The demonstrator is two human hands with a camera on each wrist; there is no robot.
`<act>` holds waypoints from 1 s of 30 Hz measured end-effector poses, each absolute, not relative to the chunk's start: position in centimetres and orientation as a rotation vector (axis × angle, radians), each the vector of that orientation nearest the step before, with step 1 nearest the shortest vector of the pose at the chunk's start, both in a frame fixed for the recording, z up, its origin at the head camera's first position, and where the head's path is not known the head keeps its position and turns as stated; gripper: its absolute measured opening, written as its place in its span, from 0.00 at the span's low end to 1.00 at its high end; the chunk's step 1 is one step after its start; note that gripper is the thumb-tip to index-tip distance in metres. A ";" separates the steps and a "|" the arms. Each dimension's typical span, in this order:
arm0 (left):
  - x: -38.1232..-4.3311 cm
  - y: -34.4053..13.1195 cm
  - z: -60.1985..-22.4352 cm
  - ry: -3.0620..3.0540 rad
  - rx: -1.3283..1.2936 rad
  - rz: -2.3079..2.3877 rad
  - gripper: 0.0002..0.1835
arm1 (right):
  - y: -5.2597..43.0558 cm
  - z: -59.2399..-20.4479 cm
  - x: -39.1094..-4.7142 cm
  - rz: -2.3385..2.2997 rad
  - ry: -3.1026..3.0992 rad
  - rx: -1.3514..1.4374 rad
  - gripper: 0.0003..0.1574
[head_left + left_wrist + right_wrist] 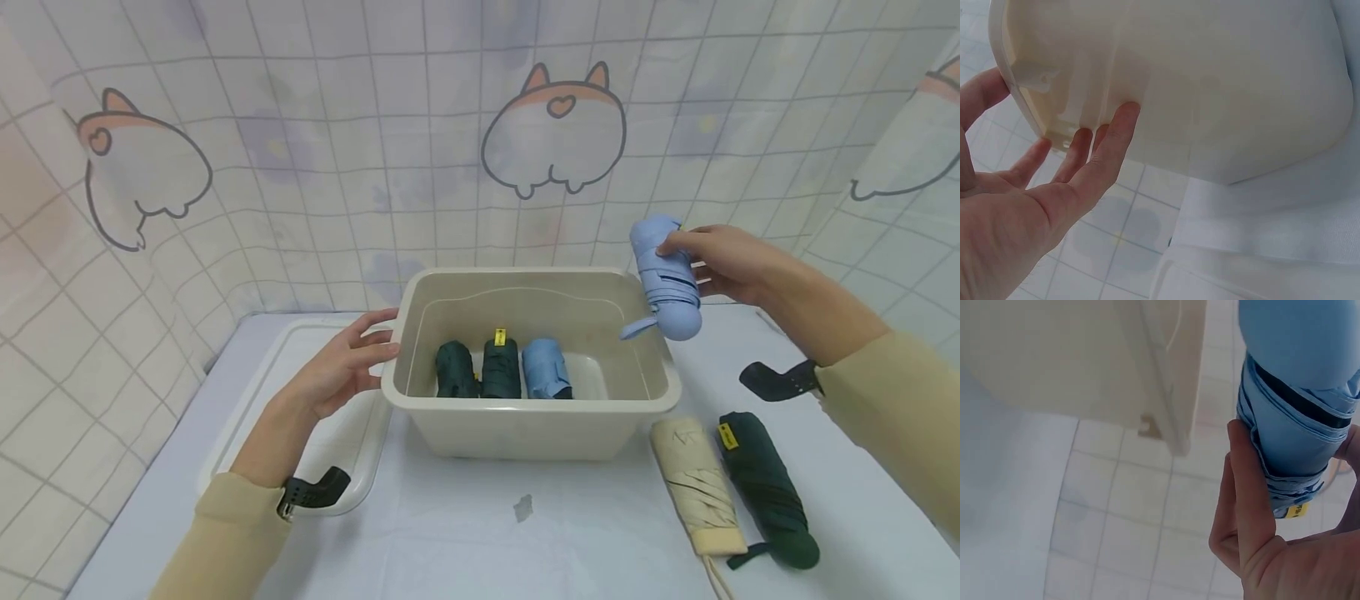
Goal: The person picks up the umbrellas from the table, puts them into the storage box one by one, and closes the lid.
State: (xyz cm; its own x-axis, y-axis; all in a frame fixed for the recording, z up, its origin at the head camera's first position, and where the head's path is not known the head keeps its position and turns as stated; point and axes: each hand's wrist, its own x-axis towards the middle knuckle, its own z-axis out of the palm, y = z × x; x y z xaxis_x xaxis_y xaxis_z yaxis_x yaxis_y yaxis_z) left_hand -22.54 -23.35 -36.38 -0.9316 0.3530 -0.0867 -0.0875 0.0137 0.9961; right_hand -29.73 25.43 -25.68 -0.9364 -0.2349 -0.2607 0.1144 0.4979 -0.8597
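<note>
Head view: the light blue umbrella (667, 283), folded short, is held in the air at the right end of the bin (525, 406), tilted with its rounded end (679, 322) downward; whether it hangs inside or outside the rim I cannot tell
Right hand: this one (723, 258) grips the umbrella round its body, thumb and fingers on opposite sides
Umbrella handling: probably light, with soft, slightly slippery cloth over a stiff core, and not very fragile; the wrapped middle looks the surest hold, since the loose strap (637, 327) would let it swing and the smooth rounded end could slide from the fingers
Yellow tag: it (1296, 511) shows at the far end of the umbrella in the right wrist view, a poor place to pinch
Left hand: this one (341, 367) has its fingers spread against the bin's left rim and outer wall, seemingly steadying it
Inside the bin: a left green umbrella (455, 371), a middle green umbrella (500, 371) and a second blue umbrella (545, 368) lie side by side, lower ends hidden by the front rim
Desk, right side: a cream umbrella (699, 487) and a dark green umbrella (768, 492) lie next to each other on the desk (585, 533)
Desk, left side: a white lid (352, 450) lies flat near the bin, partly beneath the left arm
Backdrop: a grid-patterned cloth (360, 125) with cartoon animals hangs behind
</note>
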 end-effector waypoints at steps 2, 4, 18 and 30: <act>-22.5 -23.4 -36.4 1.978 0.275 1.994 0.36 | 24.4 -25.5 -29.8 -1.437 2.383 -0.107 0.50; -22.5 -23.4 -36.3 1.976 0.275 1.997 0.36 | 23.3 -25.4 -29.8 -1.449 2.369 -0.109 0.50; -22.5 -23.3 -36.3 1.970 0.278 1.999 0.36 | 16.7 -25.1 -29.7 -1.485 2.244 -0.115 0.42; -22.6 -23.3 -36.3 1.969 0.280 1.996 0.37 | 12.1 -26.9 -30.3 -1.429 2.199 -0.144 0.39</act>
State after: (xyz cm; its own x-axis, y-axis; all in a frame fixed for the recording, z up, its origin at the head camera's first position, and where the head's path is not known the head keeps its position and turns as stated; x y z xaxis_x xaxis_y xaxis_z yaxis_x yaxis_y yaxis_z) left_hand -22.58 -23.32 -36.27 -0.9288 0.3606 -0.0852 -0.0902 0.0031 0.9959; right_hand -30.31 12.12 -26.88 -0.8648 -0.3539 -0.3561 0.1816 0.4407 -0.8791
